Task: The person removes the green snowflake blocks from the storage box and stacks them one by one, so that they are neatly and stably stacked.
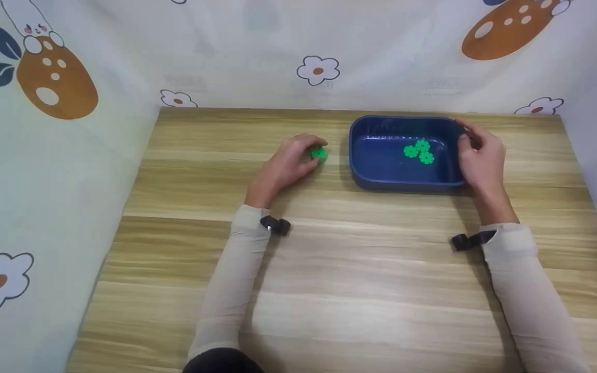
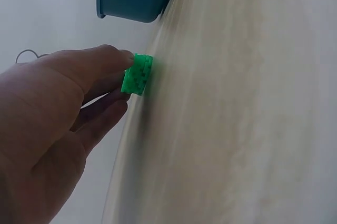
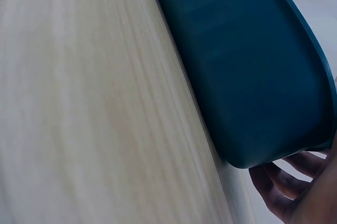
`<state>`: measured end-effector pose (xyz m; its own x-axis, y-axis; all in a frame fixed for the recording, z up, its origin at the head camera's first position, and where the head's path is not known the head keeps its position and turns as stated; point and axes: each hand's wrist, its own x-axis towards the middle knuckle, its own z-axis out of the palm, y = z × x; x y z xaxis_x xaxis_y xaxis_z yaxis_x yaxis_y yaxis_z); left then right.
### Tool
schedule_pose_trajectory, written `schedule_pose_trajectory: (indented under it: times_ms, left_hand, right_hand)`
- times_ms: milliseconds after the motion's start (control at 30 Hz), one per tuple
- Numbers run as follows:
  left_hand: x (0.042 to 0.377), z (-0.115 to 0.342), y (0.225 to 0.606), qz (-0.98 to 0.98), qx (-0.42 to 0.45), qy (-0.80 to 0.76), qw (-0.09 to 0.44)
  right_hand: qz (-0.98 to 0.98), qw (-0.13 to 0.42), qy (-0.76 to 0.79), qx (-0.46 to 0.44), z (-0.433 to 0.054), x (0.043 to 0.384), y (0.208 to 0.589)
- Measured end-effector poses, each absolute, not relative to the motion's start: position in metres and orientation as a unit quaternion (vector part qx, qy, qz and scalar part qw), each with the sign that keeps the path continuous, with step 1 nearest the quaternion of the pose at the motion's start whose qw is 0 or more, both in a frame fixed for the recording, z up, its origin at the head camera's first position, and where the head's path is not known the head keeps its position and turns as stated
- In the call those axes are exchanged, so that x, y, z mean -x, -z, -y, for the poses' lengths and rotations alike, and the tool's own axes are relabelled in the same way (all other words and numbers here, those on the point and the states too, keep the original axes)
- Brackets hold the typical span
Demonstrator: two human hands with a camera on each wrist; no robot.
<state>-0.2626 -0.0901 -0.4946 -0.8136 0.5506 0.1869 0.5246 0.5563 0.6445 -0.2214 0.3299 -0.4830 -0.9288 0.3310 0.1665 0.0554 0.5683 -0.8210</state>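
My left hand (image 1: 292, 161) is left of the blue plastic bin, pinching a small stack of bright green notched discs (image 2: 138, 75) between thumb and fingers. Seen from the left wrist, the stack's edge shows several layers and sits close over the wooden surface. The blue bin (image 1: 407, 182) stands near the back of the table, and three green notched discs (image 1: 419, 151) lie together on its floor, right of the middle. At the bin's right end, my right hand (image 1: 484, 158) holds the wall, thumb over the rim. Its fingers (image 3: 271, 190) press against the outside, low on the end wall.
The wood-grain table (image 1: 350, 290) runs back to a wall covering (image 1: 246, 57) printed with flowers and orange fruit shapes. Similar covering rises along the left side. Each wrist bears a small black camera on a strap (image 1: 278, 225).
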Motion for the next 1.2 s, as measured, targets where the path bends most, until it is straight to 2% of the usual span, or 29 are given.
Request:
schedule_pose_trajectory:
  times_ms: [367, 867, 1200]
  left_hand:
    - [0.2615, 0.0897, 0.4926, -0.884, -0.296, -0.361, 0.034]
    - [0.2620, 0.0888, 0.4959, -0.884, -0.296, -0.361, 0.028]
    - [0.2624, 0.0891, 0.4958, -0.882, -0.301, -0.363, 0.026]
  right_hand:
    - [0.870, 0.151, -0.457, 0.108, -0.3300, 0.2206, 0.4824]
    - [0.866, 0.161, -0.463, 0.102, -0.3298, 0.2208, 0.4840]
    - [0.869, 0.148, -0.459, 0.108, -0.3308, 0.2232, 0.4852]
